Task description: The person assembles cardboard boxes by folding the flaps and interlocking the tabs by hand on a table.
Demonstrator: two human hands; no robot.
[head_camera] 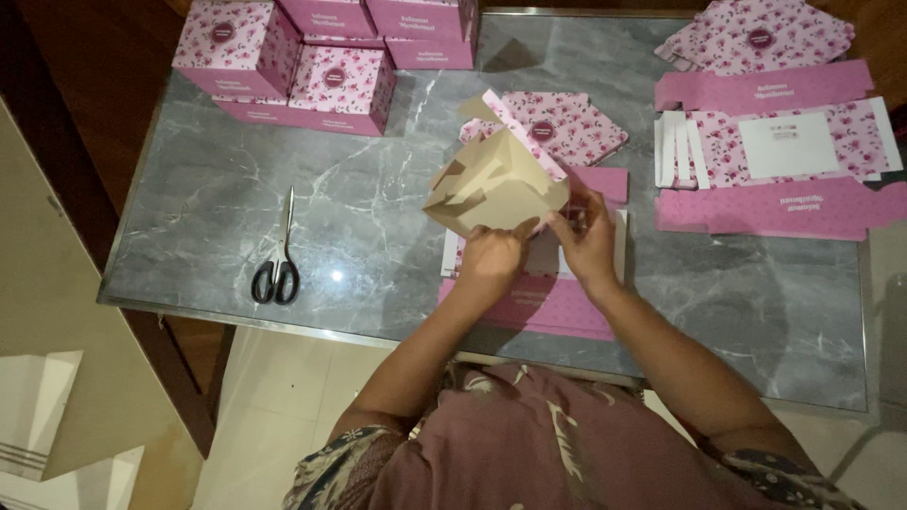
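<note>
A pink floral cardboard box blank point(515, 156) lies in the middle of the grey marble table point(359, 198), partly folded up. Its brown inner flaps point(491, 184) stand raised and tilted to the left. My left hand point(491, 260) grips the lower edge of the raised brown flaps. My right hand point(588, 241) presses on the blank just to the right, fingers on the flat pink panel. The lower pink panel point(548, 307) of the blank lies flat under my wrists.
Several finished pink floral boxes point(321, 57) are stacked at the back left. A pile of flat pink blanks point(775, 151) lies at the right. Black-handled scissors point(279, 260) rest on the table's left. The table's front edge point(283, 326) runs near my body.
</note>
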